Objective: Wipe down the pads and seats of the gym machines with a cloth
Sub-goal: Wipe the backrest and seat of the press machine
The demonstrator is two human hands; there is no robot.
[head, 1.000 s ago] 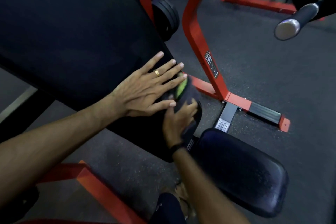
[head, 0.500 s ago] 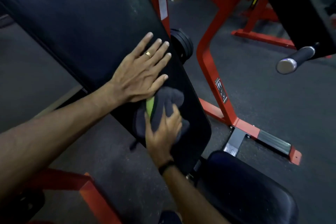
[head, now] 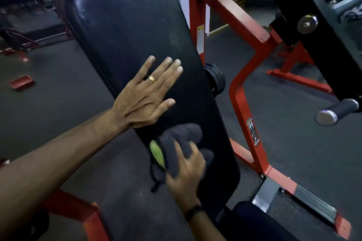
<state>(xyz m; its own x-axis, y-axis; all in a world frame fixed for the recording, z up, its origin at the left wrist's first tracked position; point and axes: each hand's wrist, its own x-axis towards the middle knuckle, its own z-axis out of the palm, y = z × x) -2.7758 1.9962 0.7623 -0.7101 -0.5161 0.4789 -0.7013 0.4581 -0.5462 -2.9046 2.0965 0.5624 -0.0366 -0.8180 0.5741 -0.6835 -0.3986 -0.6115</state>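
Hands (head: pixel 148 100) and cloth (head: pixel 180 143) sit higher up backrest pad (head: pixel 127 31) than before.

A long black back pad (head: pixel 133 31) slopes away. On it, a left hand (head: pixel 145 101) lies flat; nearer, a right hand (head: pixel 186 174) presses a dark grey cloth (head: pixel 180 143).

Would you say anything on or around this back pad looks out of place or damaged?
Mostly no. The back pad looks intact, with only faint scuffs. One oddity: a small red piece lies loose on the floor to the left, apart from any frame; what it is, I cannot tell.
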